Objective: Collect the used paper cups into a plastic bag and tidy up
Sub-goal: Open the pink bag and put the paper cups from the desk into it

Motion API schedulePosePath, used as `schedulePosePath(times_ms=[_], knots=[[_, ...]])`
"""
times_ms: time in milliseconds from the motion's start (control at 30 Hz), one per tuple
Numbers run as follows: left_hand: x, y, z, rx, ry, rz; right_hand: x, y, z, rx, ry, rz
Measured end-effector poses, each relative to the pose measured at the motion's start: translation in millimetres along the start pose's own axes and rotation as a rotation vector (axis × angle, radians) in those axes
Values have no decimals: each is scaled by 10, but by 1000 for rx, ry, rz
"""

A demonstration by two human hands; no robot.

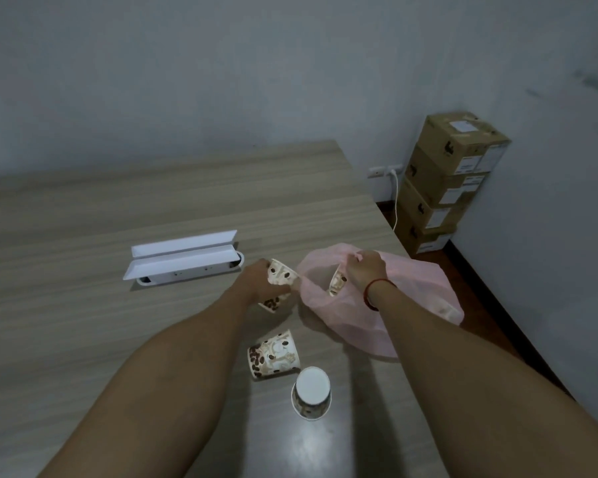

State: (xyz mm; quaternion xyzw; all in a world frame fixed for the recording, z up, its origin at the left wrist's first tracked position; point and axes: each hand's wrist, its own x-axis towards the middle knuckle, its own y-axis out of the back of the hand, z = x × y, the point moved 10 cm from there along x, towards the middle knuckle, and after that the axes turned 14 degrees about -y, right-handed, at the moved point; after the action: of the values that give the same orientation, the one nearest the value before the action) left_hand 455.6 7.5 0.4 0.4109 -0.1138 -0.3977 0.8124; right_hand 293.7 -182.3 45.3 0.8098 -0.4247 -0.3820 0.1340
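My left hand (263, 282) is curled round a patterned paper cup (283, 271) at the mouth of the pink plastic bag (415, 291), right of centre on the bench (83, 219). My right hand (363, 270) pinches the bag's rim, holding it open. One bagged cup (337, 283) shows inside. I judge this mid-loading. Next I drop this cup in without letting the mouth close, then fetch the tipped cup (273, 355) and the upturned cup (311, 391) at lower centre.

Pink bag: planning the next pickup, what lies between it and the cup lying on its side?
Just bare table, in the head view; the tipped cup lies apart from the pink bag.
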Motion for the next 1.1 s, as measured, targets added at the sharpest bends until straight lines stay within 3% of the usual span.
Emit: schedulePosePath(times_ms=[133,233,333,500,567,733,900,1100], knots=[[-5,186,467,-173,-98,160,-37,71,-115,26,-9,23],[32,182,702,-253,-107,183,-45,105,-159,43,-15,25],[94,-43,805,-416,-49,91,-69,171,-182,60,-29,25],[114,-571,998,-626,76,-249,-54,280,-246,84,-33,28],[92,-709,1016,-657,100,-299,-21,310,-275,83,-40,32],[120,-745,1047,-680,85,-150,-65,395,-298,98,-14,12],[9,-897,1082,-897,270,-181,-38,399,-183,72,-37,16],[95,-866,1096,-887,161,1,-139,445,-2,160,-48,-1]])
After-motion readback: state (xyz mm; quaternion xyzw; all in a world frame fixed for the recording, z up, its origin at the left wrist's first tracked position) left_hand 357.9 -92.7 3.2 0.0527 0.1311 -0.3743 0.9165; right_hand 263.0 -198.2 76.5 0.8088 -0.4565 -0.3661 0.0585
